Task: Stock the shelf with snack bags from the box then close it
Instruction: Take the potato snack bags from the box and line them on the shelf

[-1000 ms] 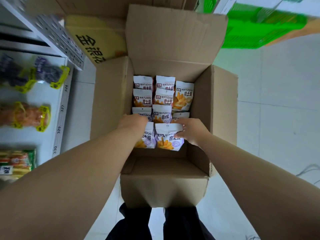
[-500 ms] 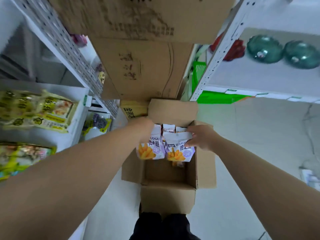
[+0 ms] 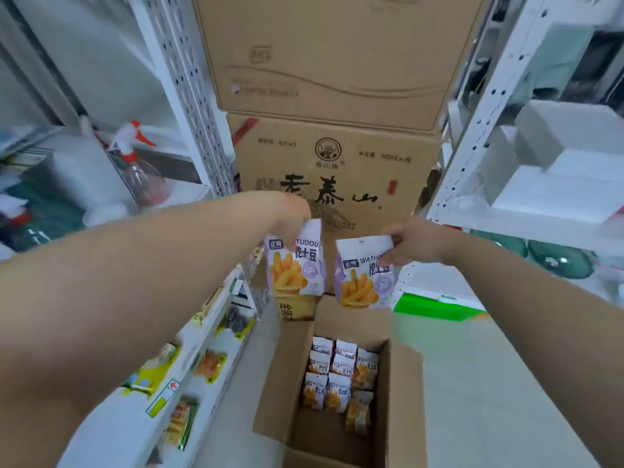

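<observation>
My left hand pinches the top of a white and purple snack bag printed with fries. My right hand grips a second snack bag of the same kind by its top corner. Both bags hang side by side, high above the open cardboard box on the floor. Several more snack bags stand in rows at the bottom of that box. The white shelf lies at the lower left.
The left shelf holds assorted packets and, higher up, a spray bottle. Stacked sealed cartons fill the space straight ahead between two perforated shelf posts. A right shelf carries white blocks. A green crate sits on the floor.
Both hands have lifted a snack bag each out of the box and raised them well above it. My view has tilted up from the box toward the stacked cartons.
</observation>
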